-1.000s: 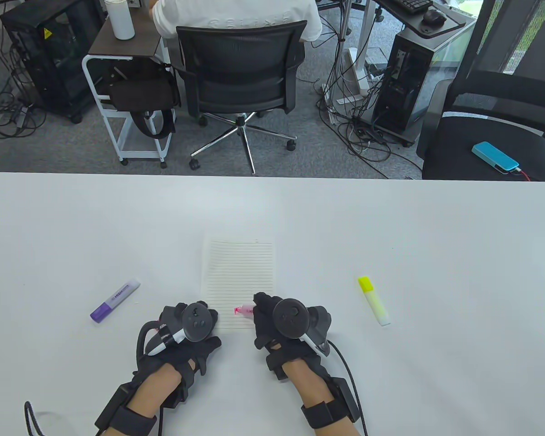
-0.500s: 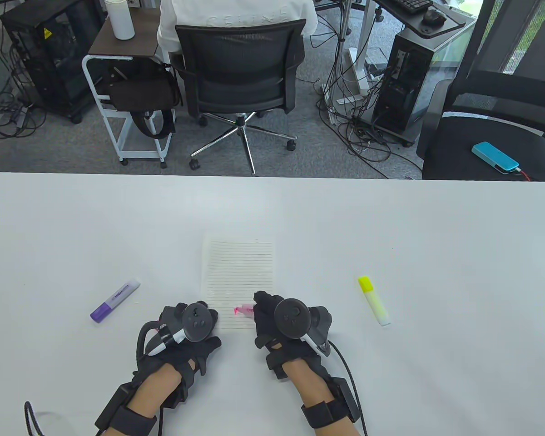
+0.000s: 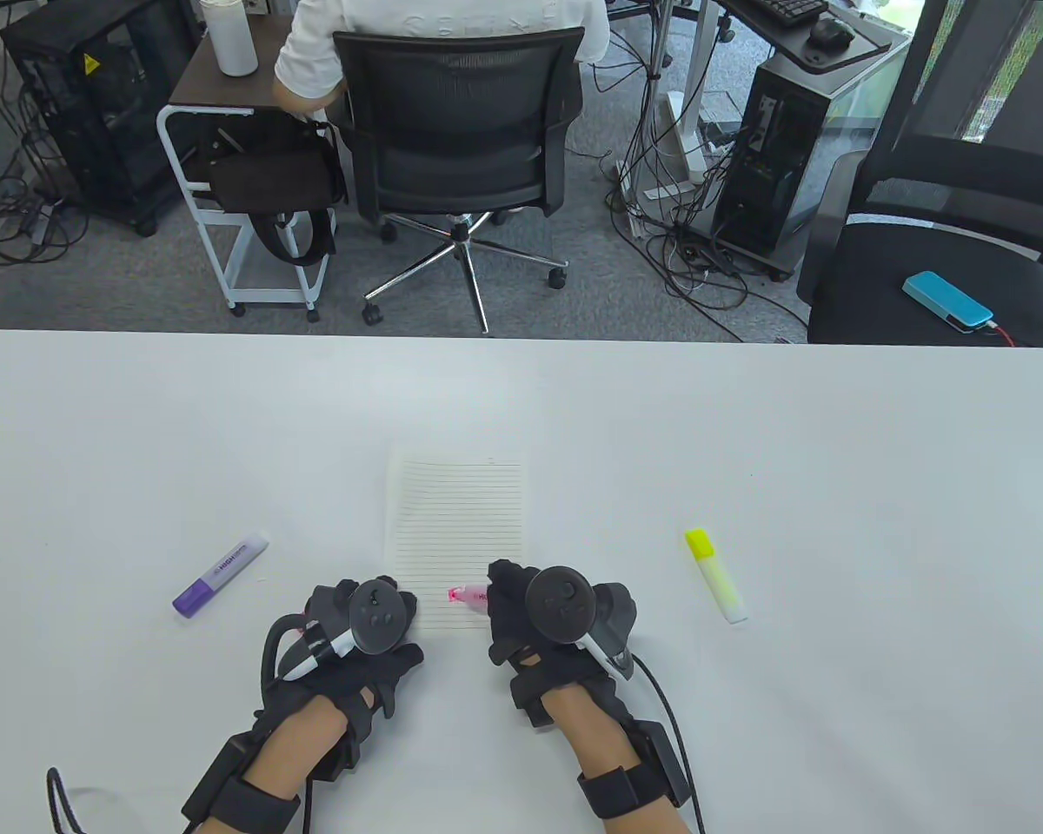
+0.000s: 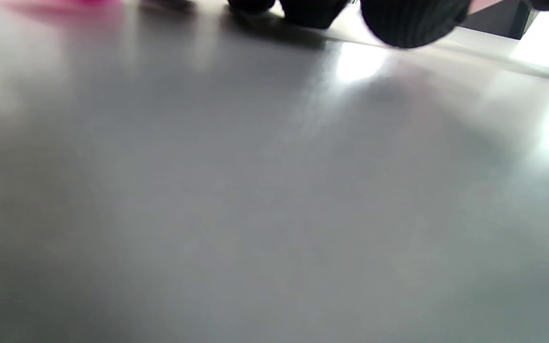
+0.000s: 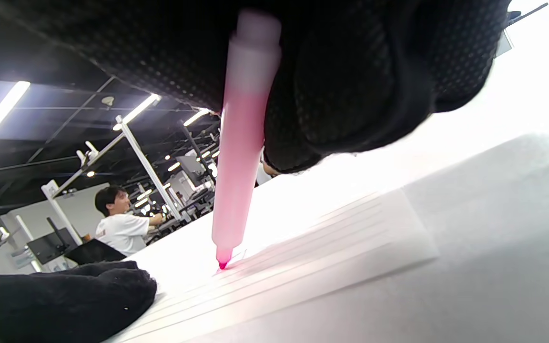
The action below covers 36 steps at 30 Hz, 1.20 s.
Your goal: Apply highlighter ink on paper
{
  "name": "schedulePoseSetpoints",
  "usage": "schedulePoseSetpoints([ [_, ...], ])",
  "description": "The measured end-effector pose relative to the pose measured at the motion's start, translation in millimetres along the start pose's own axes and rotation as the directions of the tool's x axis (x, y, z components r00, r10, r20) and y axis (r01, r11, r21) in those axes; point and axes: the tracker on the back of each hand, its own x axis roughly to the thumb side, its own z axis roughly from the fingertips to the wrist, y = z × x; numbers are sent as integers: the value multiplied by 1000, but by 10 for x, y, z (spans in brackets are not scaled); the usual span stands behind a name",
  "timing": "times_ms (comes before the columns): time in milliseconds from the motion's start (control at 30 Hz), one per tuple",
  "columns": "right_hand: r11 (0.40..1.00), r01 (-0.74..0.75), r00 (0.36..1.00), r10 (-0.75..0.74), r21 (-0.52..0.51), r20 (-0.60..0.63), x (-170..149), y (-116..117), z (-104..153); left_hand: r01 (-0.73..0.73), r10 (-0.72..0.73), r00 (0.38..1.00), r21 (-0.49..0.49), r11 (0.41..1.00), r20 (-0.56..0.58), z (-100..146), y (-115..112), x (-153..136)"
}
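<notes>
A lined sheet of paper [image 3: 456, 512] lies on the white table [image 3: 747, 434]. My right hand [image 3: 508, 599] grips a pink highlighter [image 3: 469, 596], uncapped, with its tip touching the paper near the lower edge. In the right wrist view the highlighter [image 5: 241, 157] stands nearly upright, its tip on the paper [image 5: 331, 247]. My left hand [image 3: 374, 608] rests at the paper's lower left corner, fingers on the sheet. In the left wrist view its fingertips [image 4: 408, 24] lie at the top edge against the table.
A purple highlighter [image 3: 220, 575] lies capped to the left of the paper. A yellow highlighter [image 3: 716, 574] lies capped to the right. Beyond the table's far edge stand office chairs [image 3: 461, 130] and computers.
My right hand and the pink highlighter have shifted very slightly to the right. My left hand has not moved.
</notes>
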Motion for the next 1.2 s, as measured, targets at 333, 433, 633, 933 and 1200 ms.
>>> schedulePoseSetpoints([
  [333, 1000, -4, 1000, 4, -5, 9, 12, 8, 1, 0, 0, 1000, 0, 1000, 0, 0, 0, 0],
  [433, 1000, -6, 1000, 6, -24, 17, 10, 17, 6, 0, 0, 1000, 0, 1000, 0, 0, 0, 0],
  [633, 999, -32, 999, 32, -14, 16, 12, 10, 2, 0, 0, 1000, 0, 1000, 0, 0, 0, 0],
  [933, 999, -48, 999, 48, -21, 17, 28, 22, 5, 0, 0, 1000, 0, 1000, 0, 0, 0, 0],
  [1200, 998, -53, 998, 54, -34, 17, 33, 18, 2, 0, 0, 1000, 0, 1000, 0, 0, 0, 0],
])
